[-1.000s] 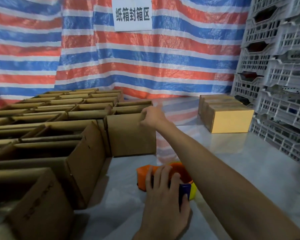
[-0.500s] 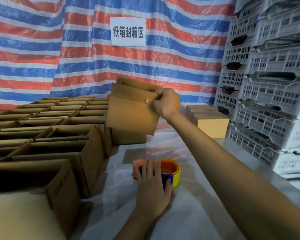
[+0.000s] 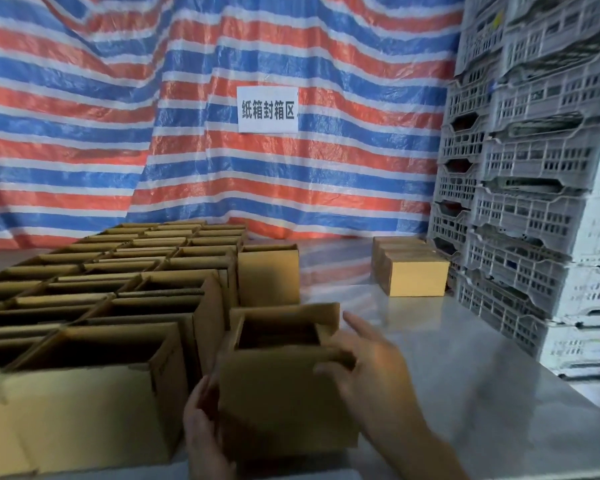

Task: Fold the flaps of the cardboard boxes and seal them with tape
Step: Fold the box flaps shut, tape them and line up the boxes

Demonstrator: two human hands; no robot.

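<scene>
Item: cardboard box (image 3: 284,403), brown, top open, flaps upright; the far flap stands highest and the inside is dark. It sits at the near edge of the table (image 3: 465,375), front and centre, just right of the nearest row of boxes. Whether its base rests on the table or is lifted cannot be told, as the view is blurred.

Hands: the left hand (image 3: 201,424) lies against the box's lower left side, with the fingers that show straight and pressed flat to the wall. The right hand (image 3: 374,368) grips the box's upper right side, the thumb laid across the near face and the index finger straight, pointing away.

Adjacent stock: rows of open boxes (image 3: 118,289), same brown card, packed wall to wall across the left half of the table and running back to the rear. One single box (image 3: 267,275) stands at the right end of those rows, behind the held box.

Further stock: closed boxes (image 3: 413,271), a short row, well apart at the far right of the table.

Surroundings: grey plastic crates (image 3: 534,202) stacked high along the right edge. A red, blue and white striped tarp (image 3: 187,133) hangs behind, and it bears a white sign (image 3: 267,110) printed with dark characters.
</scene>
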